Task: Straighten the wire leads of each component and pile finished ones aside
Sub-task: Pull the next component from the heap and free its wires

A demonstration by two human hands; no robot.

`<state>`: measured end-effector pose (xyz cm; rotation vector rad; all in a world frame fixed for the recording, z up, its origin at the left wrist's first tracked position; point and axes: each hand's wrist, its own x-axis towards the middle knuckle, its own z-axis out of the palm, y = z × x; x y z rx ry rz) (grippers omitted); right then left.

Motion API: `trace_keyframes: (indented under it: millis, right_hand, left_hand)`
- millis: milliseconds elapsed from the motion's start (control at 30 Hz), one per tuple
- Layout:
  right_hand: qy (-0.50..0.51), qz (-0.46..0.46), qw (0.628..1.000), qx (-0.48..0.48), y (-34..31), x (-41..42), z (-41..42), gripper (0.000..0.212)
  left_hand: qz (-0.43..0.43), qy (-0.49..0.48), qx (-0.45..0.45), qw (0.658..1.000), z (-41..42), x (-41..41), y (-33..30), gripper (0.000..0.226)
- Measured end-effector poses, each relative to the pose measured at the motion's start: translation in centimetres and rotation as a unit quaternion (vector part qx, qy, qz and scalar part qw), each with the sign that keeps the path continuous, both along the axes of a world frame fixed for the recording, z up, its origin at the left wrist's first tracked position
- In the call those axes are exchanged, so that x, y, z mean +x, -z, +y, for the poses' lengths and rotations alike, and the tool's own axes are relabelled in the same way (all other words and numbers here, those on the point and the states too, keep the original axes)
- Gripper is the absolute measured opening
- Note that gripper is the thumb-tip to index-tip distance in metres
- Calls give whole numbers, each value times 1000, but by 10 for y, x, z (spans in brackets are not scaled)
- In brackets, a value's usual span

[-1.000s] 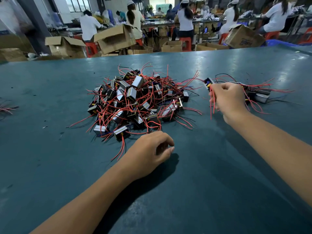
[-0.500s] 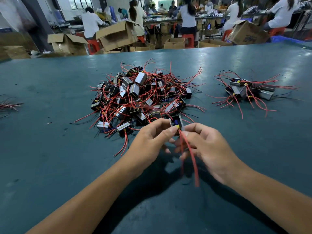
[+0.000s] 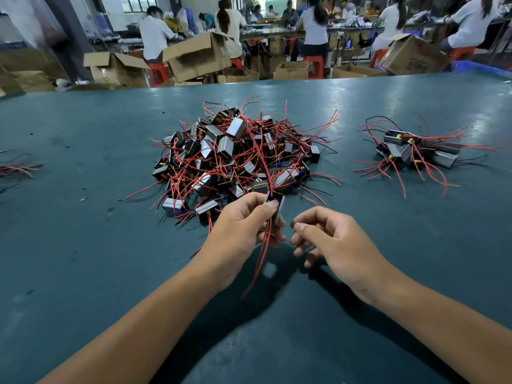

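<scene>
My left hand (image 3: pixel 243 225) pinches a small black component (image 3: pixel 277 207) just in front of the big pile. Its red leads (image 3: pixel 259 261) hang down past my palm toward me, blurred. My right hand (image 3: pixel 329 239) hovers beside it, a few centimetres to the right, fingers loosely curled with nothing in them. The large pile of components (image 3: pixel 235 159) with tangled red and black leads lies in the middle of the green table. A smaller pile of components (image 3: pixel 410 151) sits at the right.
The green table (image 3: pixel 83 245) spreads wide around both piles. More red wires (image 3: pixel 16 169) lie at the left edge. Cardboard boxes (image 3: pixel 196 56) and seated workers (image 3: pixel 155 34) are beyond the table's far edge.
A second ago my right hand was at the right pile with a component. Both hands then met on a new one; now my right hand has let go of its leads.
</scene>
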<state>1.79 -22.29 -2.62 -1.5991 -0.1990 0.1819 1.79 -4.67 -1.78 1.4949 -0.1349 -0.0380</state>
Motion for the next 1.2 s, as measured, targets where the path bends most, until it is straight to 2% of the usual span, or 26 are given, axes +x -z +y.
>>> trace_keyframes:
  millis: [267, 500, 700, 967, 1167, 1200]
  right_hand:
    - [-3, -20, 1000, -11, 2, 1, 0, 7]
    - [11, -32, 999, -7, 0, 3, -1, 11]
    - [17, -99, 994, -42, -3, 5, -7, 6]
    - [5, -113, 993, -44, -4, 7, -11, 11]
    - [12, -127, 990, -61, -5, 6, -13, 5]
    - [18, -130, 989, -73, -5, 7, -13, 9]
  left_hand:
    - [-43, 28, 35, 998, 2, -2, -3, 15]
    - [-4, 53, 61, 997, 2, -4, -3, 20]
    - [58, 114, 108, 986, 0, -9, -5, 21]
    - [40, 99, 179, 978, -1, -7, -2, 17]
    - [24, 85, 191, 978, 1, -5, 2, 12]
    - [19, 89, 194, 977, 0, -6, 3, 11]
